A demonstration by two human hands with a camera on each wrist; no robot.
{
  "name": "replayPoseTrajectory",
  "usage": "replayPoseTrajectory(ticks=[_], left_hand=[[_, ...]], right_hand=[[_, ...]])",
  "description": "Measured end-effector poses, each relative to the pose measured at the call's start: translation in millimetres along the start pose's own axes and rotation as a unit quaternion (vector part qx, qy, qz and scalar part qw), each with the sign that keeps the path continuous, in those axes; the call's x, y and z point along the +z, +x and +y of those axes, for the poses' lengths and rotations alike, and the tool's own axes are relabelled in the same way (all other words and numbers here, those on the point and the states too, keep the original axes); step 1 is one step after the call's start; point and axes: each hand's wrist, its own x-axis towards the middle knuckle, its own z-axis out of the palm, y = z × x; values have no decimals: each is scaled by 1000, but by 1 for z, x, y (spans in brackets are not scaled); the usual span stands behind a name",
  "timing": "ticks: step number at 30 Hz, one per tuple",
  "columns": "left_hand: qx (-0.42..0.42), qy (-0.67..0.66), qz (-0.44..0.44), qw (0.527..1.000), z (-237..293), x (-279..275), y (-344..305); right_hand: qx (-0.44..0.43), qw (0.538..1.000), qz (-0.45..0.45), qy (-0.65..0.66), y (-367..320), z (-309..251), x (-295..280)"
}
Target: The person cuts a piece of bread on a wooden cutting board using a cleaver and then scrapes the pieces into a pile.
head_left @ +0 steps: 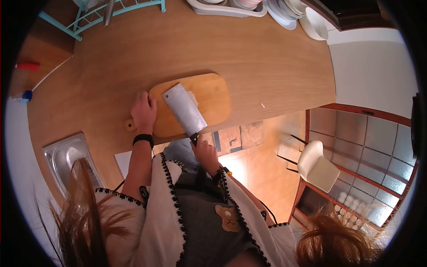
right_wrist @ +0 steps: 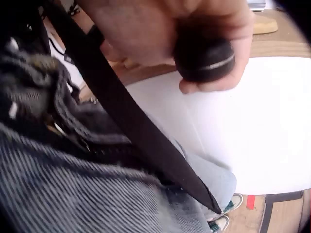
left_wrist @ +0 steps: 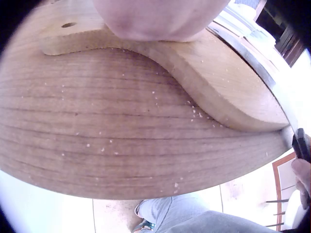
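Observation:
A wooden cutting board (head_left: pixel 215 100) lies near the counter's front edge. A cleaver (head_left: pixel 184 109) is over it, its broad blade slanting from upper left to lower right. Some pale chopped food (head_left: pixel 194 97) shows beside the blade, partly hidden by it. The right hand (head_left: pixel 206 153) grips the cleaver's black handle; in the right wrist view, the fingers of that hand (right_wrist: pixel 214 29) wrap round the handle end (right_wrist: pixel 206 60). At the board's left end rests the left hand (head_left: pixel 144 113); in the left wrist view that hand (left_wrist: pixel 155 17) presses on the board (left_wrist: pixel 204 85), near its holed handle.
Pale crumbs (left_wrist: pixel 194 112) dot the counter (left_wrist: pixel 97 116). A metal sink (head_left: pixel 66 155) is at the left, a turquoise rack (head_left: pixel 80 31) at the upper left. Stacked dishes (head_left: pixel 284 11) and a white bowl (head_left: pixel 313 24) stand at the back right. A pale scrap (head_left: pixel 262 105) lies right of the board.

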Motion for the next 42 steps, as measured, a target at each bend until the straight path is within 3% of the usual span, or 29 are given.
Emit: replayPoseTrajectory(ticks=[4,8,12,15,19,25,29,35,42], left_hand=[[13,18,21,1000,-5,2,0],[14,28,36,999,-4,4,-4],[20,37,46,998,-5,0,-1],[23,45,33,998,-5,4,-2],[32,20,50,998,-1,3,2],[-3,27,23,999,-1,2,-3],[14,35,36,999,0,1,-1],[25,16,43,999,-4,3,-1],[45,36,50,997,-9,6,-1]], right_hand=[[-36,993,-26,107,1,5,-33],[-68,994,-9,86,8,12,-96],[-89,996,12,-31,21,31,-66],[-54,998,-35,-9,23,37,-35],[-55,998,-38,7,22,33,-50],[-42,993,-113,18,18,43,-84],[-41,996,-79,-1,19,53,-42],[-57,992,-110,-10,17,44,-82],[-32,995,-94,-2,13,44,-42]])
